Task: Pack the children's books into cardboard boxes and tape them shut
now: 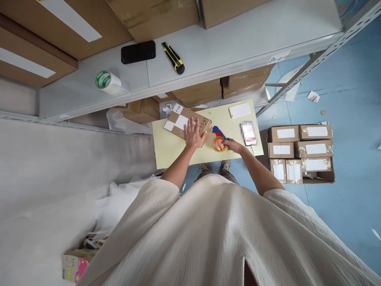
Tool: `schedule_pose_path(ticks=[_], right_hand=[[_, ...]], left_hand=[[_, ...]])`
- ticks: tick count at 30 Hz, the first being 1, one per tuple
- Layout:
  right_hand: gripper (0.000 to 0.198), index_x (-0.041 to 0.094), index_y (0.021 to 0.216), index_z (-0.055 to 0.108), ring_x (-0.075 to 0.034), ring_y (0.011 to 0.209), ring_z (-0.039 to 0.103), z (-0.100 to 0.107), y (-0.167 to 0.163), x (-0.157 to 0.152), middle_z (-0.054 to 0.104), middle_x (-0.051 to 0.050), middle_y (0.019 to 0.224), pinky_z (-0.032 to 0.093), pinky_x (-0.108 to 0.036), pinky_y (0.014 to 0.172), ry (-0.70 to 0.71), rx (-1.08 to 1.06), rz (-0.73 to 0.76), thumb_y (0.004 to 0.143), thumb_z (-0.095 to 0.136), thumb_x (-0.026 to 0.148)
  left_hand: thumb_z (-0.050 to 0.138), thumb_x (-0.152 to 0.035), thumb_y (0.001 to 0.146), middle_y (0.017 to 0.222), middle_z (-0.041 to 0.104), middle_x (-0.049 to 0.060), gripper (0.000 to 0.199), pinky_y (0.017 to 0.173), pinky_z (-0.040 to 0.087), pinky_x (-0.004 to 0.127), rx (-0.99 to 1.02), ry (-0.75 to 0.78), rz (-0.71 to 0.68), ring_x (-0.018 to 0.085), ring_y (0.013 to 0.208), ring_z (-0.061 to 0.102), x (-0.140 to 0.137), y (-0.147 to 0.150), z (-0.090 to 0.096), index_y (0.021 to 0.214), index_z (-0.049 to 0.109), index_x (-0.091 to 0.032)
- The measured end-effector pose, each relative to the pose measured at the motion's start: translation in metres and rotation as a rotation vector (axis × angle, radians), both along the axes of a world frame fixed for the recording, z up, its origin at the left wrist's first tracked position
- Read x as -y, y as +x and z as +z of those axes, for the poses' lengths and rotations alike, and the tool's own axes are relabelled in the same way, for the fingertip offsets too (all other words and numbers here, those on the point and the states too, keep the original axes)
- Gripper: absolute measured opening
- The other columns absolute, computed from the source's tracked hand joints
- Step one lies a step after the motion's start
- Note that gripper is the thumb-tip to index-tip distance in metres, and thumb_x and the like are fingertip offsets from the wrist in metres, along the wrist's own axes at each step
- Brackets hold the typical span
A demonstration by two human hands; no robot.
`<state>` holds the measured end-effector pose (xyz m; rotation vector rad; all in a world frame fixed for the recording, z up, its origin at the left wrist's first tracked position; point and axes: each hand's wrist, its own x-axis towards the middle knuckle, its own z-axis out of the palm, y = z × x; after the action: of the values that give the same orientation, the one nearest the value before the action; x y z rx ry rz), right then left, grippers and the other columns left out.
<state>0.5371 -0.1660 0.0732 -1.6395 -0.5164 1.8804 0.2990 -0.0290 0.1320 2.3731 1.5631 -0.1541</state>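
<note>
- The box (190, 114) lies aslant on the table (168, 153), left of the middle, its near right part covered by the left hand (194, 134).
- The left hand lies palm down on the box, fingers slightly spread, thumb out toward the right end; the palm's underside is hidden. Fingers and wrist cut across a white label and the black writing, so neither reads in full.
- The right hand (233, 145) grips the dispenser (219, 139) just beside the box, its fingers closed on the near right side; some fingertips are hidden, so I cannot tell how each one sits.
- Whether clear tape runs from dispenser to box is too faint to tell.
- Right of the dispenser, a phone (249, 133) is blurred into blocks; a white card (239, 110) lies behind it.
- The shelf (226, 47) bears a dark slab (138, 52), a cutter (173, 58), a white roll (110, 82) and cartons (154, 16) cut off by the top edge.
- The shirt (226, 230) hides much of the floor and most of the legs; only the shoes (225, 165) and a little trouser show.
</note>
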Motion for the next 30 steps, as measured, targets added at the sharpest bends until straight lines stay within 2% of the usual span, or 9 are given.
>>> schedule_pose_path(ticks=[9, 15, 19, 25, 30], right_hand=[[0.042, 0.024, 0.105, 0.070, -0.026, 0.096, 0.069, 0.010, -0.004, 0.005, 0.076, -0.006, 0.098, 0.055, -0.034, 0.080, 0.001, 0.044, 0.012, 0.073, 0.084, 0.047], [0.050, 0.022, 0.107, 0.072, -0.024, 0.095, 0.069, -0.004, -0.011, 0.019, 0.077, -0.006, 0.100, 0.055, -0.031, 0.078, 0.035, -0.005, -0.026, 0.070, 0.086, 0.052], [0.057, 0.021, 0.112, 0.073, -0.024, 0.097, 0.068, -0.009, -0.010, 0.028, 0.078, -0.006, 0.105, 0.053, -0.032, 0.079, 0.043, 0.035, 0.000, 0.070, 0.086, 0.056], [0.054, 0.021, 0.111, 0.073, -0.026, 0.100, 0.067, 0.002, -0.002, 0.035, 0.078, -0.008, 0.105, 0.052, -0.033, 0.079, 0.038, 0.090, 0.050, 0.071, 0.086, 0.054], [0.052, 0.021, 0.109, 0.071, -0.025, 0.097, 0.067, 0.007, -0.002, 0.038, 0.076, -0.007, 0.101, 0.052, -0.032, 0.078, 0.043, 0.083, 0.053, 0.071, 0.085, 0.055]], left_hand=[[0.049, -0.061, 0.111, 0.197, 0.007, 0.012, 0.093, 0.148, 0.000, 0.061, -0.007, 0.009, 0.002, 0.034, 0.184, 0.004, 0.002, 0.001, 0.003, 0.189, 0.022, -0.016], [0.050, -0.060, 0.110, 0.197, 0.008, 0.011, 0.094, 0.148, 0.002, 0.062, 0.015, 0.005, 0.009, 0.035, 0.184, 0.001, 0.001, 0.001, 0.001, 0.189, 0.022, -0.018], [0.050, -0.059, 0.110, 0.198, 0.008, 0.010, 0.093, 0.148, 0.001, 0.062, 0.021, 0.004, 0.012, 0.034, 0.184, 0.001, 0.001, 0.001, -0.001, 0.189, 0.021, -0.019], [0.050, -0.059, 0.110, 0.198, 0.007, 0.009, 0.094, 0.148, 0.003, 0.062, 0.028, 0.003, 0.047, 0.033, 0.184, -0.001, 0.000, 0.002, -0.003, 0.190, 0.019, -0.019], [0.048, -0.060, 0.110, 0.198, 0.007, 0.009, 0.094, 0.148, 0.006, 0.063, 0.015, -0.001, 0.128, 0.032, 0.184, 0.000, 0.001, 0.015, -0.005, 0.190, 0.018, -0.019]])
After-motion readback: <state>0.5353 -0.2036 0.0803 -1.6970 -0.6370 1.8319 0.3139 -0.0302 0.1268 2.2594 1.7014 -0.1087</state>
